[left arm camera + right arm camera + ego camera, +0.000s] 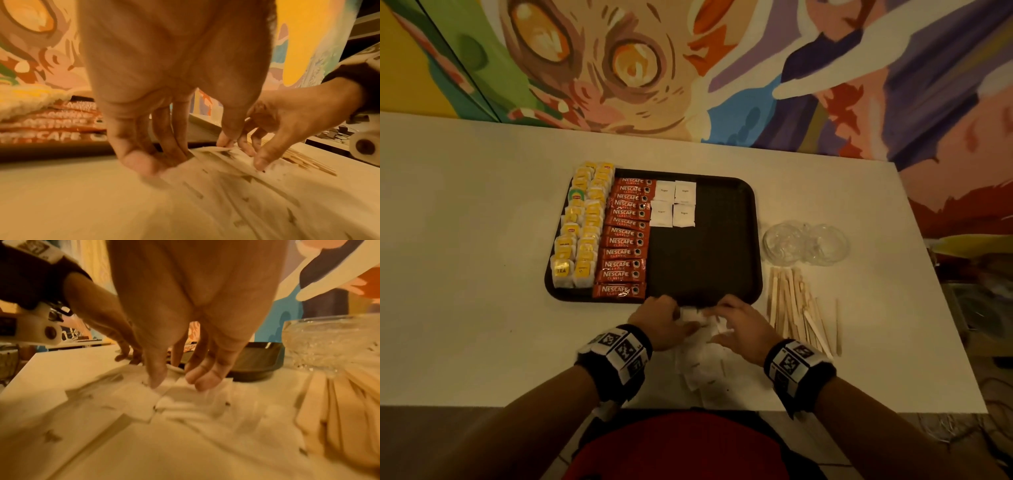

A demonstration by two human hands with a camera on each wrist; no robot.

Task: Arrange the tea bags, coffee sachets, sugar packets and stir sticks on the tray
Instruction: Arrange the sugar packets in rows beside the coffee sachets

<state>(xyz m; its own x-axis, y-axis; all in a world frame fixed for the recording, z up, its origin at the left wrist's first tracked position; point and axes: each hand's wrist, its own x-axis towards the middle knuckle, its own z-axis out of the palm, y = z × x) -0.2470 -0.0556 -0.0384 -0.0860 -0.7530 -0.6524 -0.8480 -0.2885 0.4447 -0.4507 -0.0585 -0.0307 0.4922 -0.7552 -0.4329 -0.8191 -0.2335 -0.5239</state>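
Both hands work the loose sugar packets (700, 346) on the desk (482, 274) beside the tray (705, 267): left hand (662, 323) and right hand (739, 329) fingers curled, seemingly pinching packets to continue the four-packet block.

Tea bags (580, 224) left on tray (705, 260); stir sticks (796, 308) right, off it

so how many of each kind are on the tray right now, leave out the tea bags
coffee sachets: 12
sugar packets: 4
stir sticks: 0, all lie on the table right of the tray
total: 16
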